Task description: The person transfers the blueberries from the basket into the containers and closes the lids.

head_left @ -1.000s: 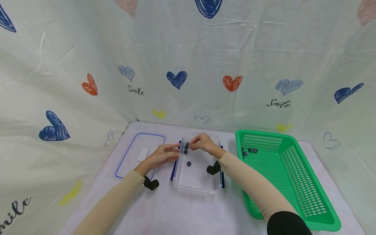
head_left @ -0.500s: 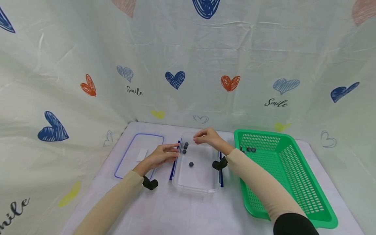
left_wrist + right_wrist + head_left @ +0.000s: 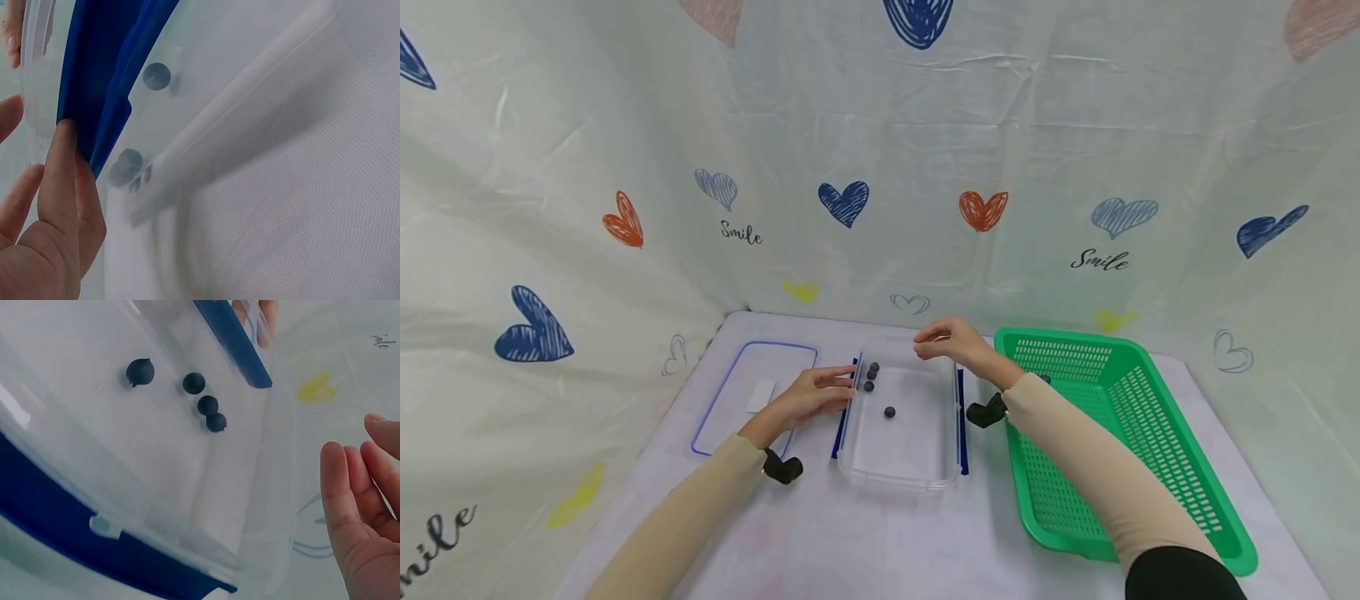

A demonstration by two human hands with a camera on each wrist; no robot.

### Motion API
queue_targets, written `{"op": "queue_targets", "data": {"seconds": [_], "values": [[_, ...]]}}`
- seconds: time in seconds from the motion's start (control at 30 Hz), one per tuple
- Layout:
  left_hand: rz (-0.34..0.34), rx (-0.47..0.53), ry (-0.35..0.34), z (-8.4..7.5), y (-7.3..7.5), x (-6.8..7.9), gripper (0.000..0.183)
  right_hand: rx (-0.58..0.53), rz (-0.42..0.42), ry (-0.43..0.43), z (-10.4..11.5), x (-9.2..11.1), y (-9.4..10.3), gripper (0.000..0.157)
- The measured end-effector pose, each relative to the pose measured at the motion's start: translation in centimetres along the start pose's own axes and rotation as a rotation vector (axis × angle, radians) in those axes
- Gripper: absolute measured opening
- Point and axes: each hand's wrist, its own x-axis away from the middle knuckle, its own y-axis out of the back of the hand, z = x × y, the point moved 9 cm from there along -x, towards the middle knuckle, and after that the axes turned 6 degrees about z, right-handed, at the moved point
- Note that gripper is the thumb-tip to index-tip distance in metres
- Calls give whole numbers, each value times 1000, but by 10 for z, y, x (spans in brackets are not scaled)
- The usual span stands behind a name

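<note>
Inside a clear plastic container (image 3: 898,475) with blue side latches lie several blueberries. One blueberry (image 3: 140,372) sits apart; three lie in a row near the left wall. My left hand (image 3: 808,400) rests at the container's left side, its fairly straight fingers touching the blue latch (image 3: 103,69) and rim. Above the container's far right corner hovers my right hand (image 3: 955,343). Its thumb and fingers stand apart with nothing between them in the right wrist view, where the hand (image 3: 369,531) is beyond the container's edge.
To the right stands a green perforated basket (image 3: 1026,508), partly covered by the right forearm; a dark berry (image 3: 1045,379) shows inside. A clear lid with a blue seal (image 3: 722,387) lies at the left, bearing a white rectangle (image 3: 762,396). A heart-printed sheet (image 3: 895,125) hangs behind.
My right hand has moved right and up, away from the blueberries by the left wall. The lone blueberry has shifted slightly within the container. My left hand has stayed at the container's side.
</note>
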Motion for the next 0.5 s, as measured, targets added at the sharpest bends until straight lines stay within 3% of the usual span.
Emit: {"op": "queue_targets", "data": {"seconds": [0.5], "values": [[-8,-1,3,2,1,-1,57,-42,-63,20,-8,24,38,30]]}}
